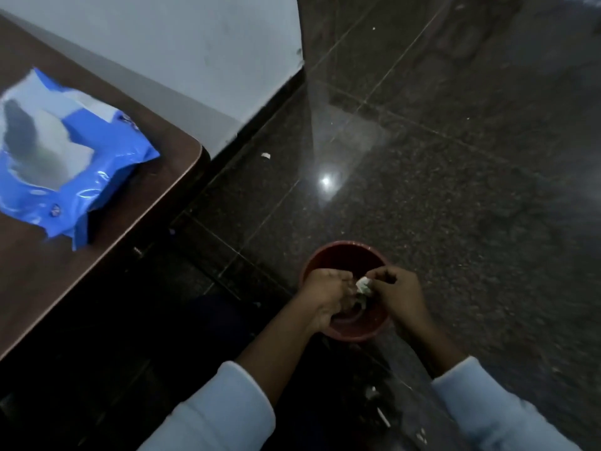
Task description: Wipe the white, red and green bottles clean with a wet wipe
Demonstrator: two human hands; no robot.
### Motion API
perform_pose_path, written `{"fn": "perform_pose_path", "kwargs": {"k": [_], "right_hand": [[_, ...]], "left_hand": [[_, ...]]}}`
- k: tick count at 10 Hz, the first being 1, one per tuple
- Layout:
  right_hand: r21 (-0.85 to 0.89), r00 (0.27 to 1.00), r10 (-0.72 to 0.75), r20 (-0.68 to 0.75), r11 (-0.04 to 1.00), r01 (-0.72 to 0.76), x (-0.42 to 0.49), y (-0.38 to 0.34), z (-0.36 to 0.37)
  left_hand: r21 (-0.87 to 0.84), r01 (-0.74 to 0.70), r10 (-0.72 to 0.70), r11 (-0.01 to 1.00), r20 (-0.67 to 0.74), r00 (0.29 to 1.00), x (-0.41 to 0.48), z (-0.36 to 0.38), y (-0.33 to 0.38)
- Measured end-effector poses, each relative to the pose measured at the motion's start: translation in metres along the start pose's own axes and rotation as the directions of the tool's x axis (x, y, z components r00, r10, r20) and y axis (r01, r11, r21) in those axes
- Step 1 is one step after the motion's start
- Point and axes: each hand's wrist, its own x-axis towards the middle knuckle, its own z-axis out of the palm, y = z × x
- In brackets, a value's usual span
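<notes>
Over the red bowl [344, 330] I see both hands, left hand [325, 299] and right hand [398, 296], pinched on the crumpled wet wipe [363, 284]; it looks soft, limp, light, best gripped by its bunched ends. No bottles visible.

wet wipe [363, 284] | white, crumpled, possibly soiled | over red bin [344, 252]

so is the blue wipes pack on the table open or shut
Open: the blue wipes pack has its top flap peeled back, and white wipes show through the opening.

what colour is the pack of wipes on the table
Blue with white, seen in the head view: the wipes pack lies open on the dark brown table.
</notes>
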Motion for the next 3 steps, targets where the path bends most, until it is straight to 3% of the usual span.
{"fn": "perform_pose_path", "kwargs": {"k": [2, 3], "right_hand": [[-0.01, 0.988, 0.15, -0.044, 0.989, -0.151, 0.025, 0.028, -0.006], [-0.036, 0.989, 0.139, -0.056, 0.989, -0.141, 0.024, 0.02, -0.012]], "left_hand": [[-0.009, 0.085, -0.085, 0.996, 0.028, 0.996, 0.011, 0.006, 0.001], [-0.04, 0.062, -0.061, 0.997, 0.016, 0.998, 0.017, 0.004, 0.006]]}}
